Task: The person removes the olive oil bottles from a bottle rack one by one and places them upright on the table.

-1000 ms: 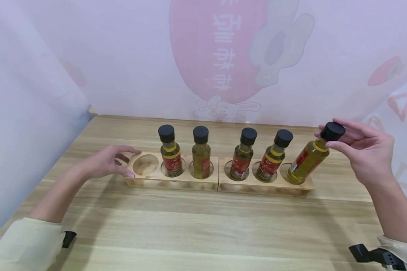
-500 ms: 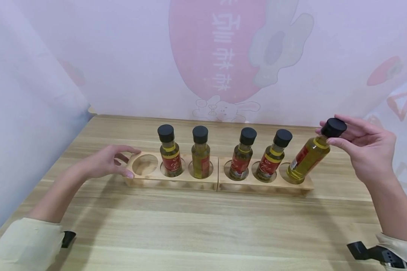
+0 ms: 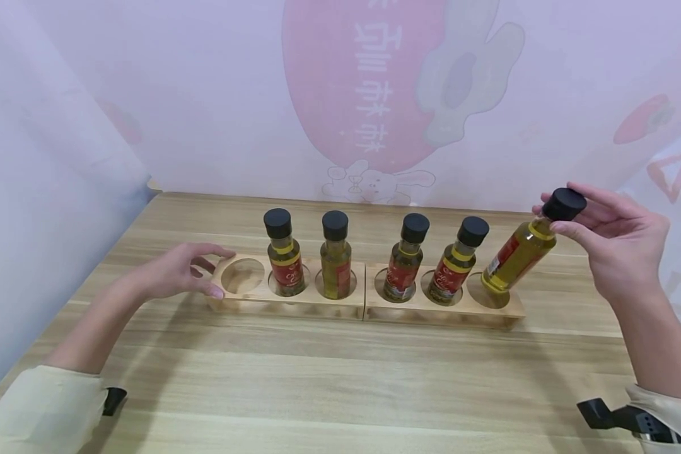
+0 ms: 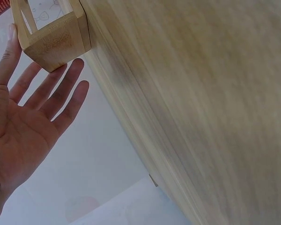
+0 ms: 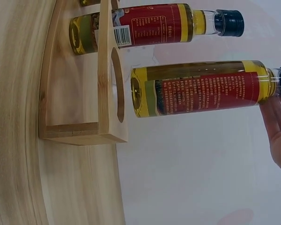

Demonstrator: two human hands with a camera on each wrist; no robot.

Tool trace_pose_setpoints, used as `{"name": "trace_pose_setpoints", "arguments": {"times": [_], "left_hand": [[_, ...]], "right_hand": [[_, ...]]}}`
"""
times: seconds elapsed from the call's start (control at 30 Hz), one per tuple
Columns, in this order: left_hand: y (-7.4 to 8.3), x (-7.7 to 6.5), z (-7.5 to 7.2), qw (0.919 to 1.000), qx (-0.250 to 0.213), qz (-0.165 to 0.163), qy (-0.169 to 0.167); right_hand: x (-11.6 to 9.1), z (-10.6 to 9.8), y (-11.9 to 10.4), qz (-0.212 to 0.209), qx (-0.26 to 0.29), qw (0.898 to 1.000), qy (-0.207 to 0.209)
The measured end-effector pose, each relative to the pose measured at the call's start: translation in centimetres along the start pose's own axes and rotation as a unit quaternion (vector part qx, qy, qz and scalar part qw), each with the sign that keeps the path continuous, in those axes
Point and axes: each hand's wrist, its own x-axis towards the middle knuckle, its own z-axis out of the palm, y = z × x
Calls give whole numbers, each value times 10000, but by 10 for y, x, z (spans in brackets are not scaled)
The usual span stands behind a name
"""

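Note:
Two wooden bottle racks stand end to end, a left rack (image 3: 360, 287) and a right rack (image 3: 370, 287), each with three round holes. My left hand (image 3: 173, 274) grips the outer end of the left rack, thumb at the front edge and index finger at the back. The left wrist view shows its other fingers spread under the rack end (image 4: 61, 47). With my right hand (image 3: 630, 249) I hold an oil bottle (image 3: 516, 255) by its black cap and neck. It tilts right, its base above the rightmost hole; in the right wrist view the bottle (image 5: 201, 89) is clear of the rack.
Two oil bottles, one (image 3: 287, 268) beside another (image 3: 337, 271), stand in the left rack, whose leftmost hole is empty. Two more, one (image 3: 404, 271) left of another (image 3: 453, 271), stand in the right rack. A printed curtain (image 3: 204, 113) hangs behind the wooden table (image 3: 340, 384).
My right hand has moved up and slightly right, raising the tilted bottle out of the rightmost hole. The left hand and the other bottles have stayed in place.

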Motion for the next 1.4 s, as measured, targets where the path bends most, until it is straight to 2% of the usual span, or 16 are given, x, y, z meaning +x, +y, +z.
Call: {"name": "trace_pose_setpoints", "arguments": {"times": [0.37,0.6,0.97,1.17,1.4], "left_hand": [[0,0,0,10000,-15,27,3],[1,-1,0,10000,-19,11,4],[0,0,0,10000,-53,-3,-3],[1,0,1,10000,-88,22,-6],[2,-1,1,9999,-112,-21,10]], "right_hand": [[6,6,2,-62,-27,9989,456],[13,9,6,82,59,9964,845],[20,7,17,157,122,9949,986],[25,6,21,263,473,9890,1376],[29,3,29,449,388,9834,1715]]}}
